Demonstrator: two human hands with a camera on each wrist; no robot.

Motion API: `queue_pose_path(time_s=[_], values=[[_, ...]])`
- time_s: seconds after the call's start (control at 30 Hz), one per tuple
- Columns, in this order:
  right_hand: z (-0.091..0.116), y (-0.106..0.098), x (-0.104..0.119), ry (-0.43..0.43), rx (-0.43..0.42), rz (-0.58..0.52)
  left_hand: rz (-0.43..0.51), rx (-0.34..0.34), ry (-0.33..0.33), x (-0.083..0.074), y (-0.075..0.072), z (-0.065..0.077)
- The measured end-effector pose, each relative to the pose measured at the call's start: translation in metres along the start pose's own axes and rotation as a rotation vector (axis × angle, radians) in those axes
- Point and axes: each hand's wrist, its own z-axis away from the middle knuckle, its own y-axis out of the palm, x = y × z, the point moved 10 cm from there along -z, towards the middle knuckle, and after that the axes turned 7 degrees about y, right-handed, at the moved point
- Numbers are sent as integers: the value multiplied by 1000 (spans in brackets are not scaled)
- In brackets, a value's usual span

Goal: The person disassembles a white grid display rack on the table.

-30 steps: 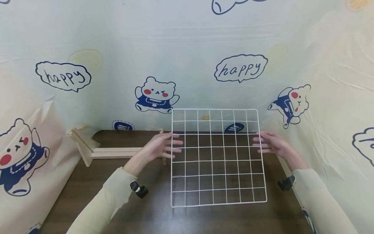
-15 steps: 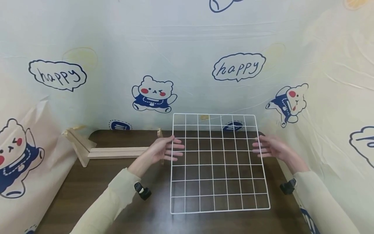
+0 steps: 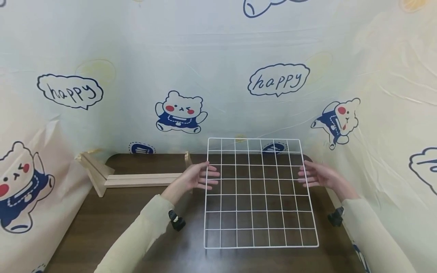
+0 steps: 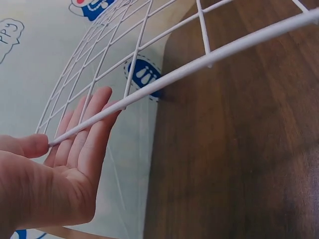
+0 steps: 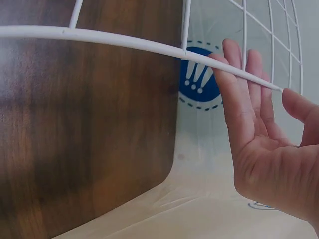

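A white wire grid panel (image 3: 252, 194) stands tilted above the dark wood table in the head view, its top edge leaning away. My left hand (image 3: 199, 175) holds its left side wire. In the left wrist view, the left thumb (image 4: 35, 145) meets the wire, while the long fingers (image 4: 94, 144) lie nearly straight behind the mesh. On the opposite side wire, my right hand (image 3: 322, 175) has a similar hold. The right wrist view has the right thumb (image 5: 297, 105) at the wire and the fingers (image 5: 237, 102) extended behind. Whether the panel's bottom edge touches the table cannot be told.
A pale wooden stand (image 3: 143, 180), with a long bar between upright end pieces, sits at the table's back left; my left hand hides part of its right end. Printed sheeting (image 3: 225, 76) surrounds the dark table (image 3: 112, 220) at the back and sides.
The grid panel has come lower in the head view and shifted slightly right. Both hands have moved down with it, the left one also to the right. The wooden stand stays in place.
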Motion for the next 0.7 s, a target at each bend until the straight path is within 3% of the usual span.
queue_pose_path(time_s=[0.27,0.7], values=[[-18,0,-7,21,48,43,3,-38,-36,18,-7,-14],[-39,-2,-15,58,-12,25,6,-55,-91,34,-18,-28]])
